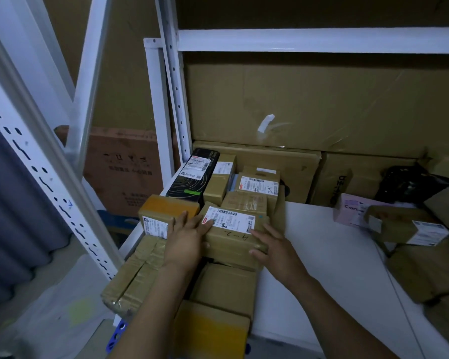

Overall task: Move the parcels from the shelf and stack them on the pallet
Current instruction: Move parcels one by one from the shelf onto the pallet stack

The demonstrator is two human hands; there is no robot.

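At the front left of the shelf: we see the parcel, a brown taped box on the white shelf, packed close among other boxes.
Grip: our left hand and right hand both clasp the parcel, with the fingers laid on its top and the thumbs bent against its near face.
Writing on the parcel: a white label carries barcodes and a red mark, but the print is too small for us to read. Under it there is handwriting like "A-2", upside down to us. The left fingers cover one corner of the label.
Left neighbour: a small box with orange tape and its own white sticker touches the left hand. We cannot read its print.
Behind: a carton marked "241" by hand, and a long black box with a shipping sticker, just beside the shelf post.
Back: big flat cartons stand there; one has black letters turned sideways, which we cannot read surely.
Right side: a pink box shows "Con", and a brown package in front of it hides the rest.
Nearer to us: a taped bundle and a yellow-taped box lie under our forearms.
Outside the rack: a reddish carton has printed characters, upside down and unreadable.
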